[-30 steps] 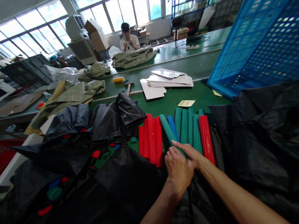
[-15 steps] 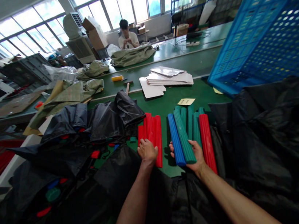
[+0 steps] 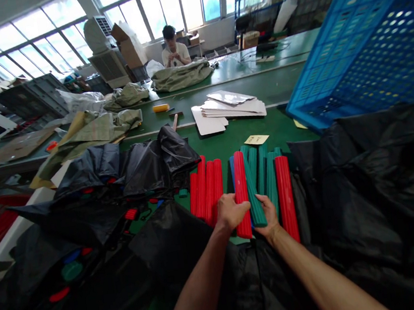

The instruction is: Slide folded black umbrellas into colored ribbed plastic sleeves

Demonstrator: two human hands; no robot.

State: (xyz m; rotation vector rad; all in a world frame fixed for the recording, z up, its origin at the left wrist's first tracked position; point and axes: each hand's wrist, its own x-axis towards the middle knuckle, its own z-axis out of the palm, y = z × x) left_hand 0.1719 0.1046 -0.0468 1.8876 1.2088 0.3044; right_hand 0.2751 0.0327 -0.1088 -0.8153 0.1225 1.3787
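My left hand (image 3: pixel 233 211) is closed round a red ridged stick (image 3: pixel 241 191), holding it against the sticks in my other hand. My right hand (image 3: pixel 269 214) grips a green ridged stick (image 3: pixel 255 199) together with a blue stick (image 3: pixel 231 164), which is mostly hidden behind the red one. Several red sticks (image 3: pixel 207 188) lie side by side left of my hands. Beyond my right fingers are several more green sticks (image 3: pixel 264 165). One red stick (image 3: pixel 286 198) lies at their right.
Black fabric bags (image 3: pixel 143 168) cover the left side, and more black fabric (image 3: pixel 378 178) lies at right. A blue perforated crate (image 3: pixel 318 74) stands tilted at far right. White sheets (image 3: pixel 230 111) and a yellow note (image 3: pixel 257 140) lie ahead. A person (image 3: pixel 175 52) sits across the table.
My left hand has taken a red stick from the left group and carried it right, up to the blue and green sticks. My right hand stays almost in place, still gripping them.
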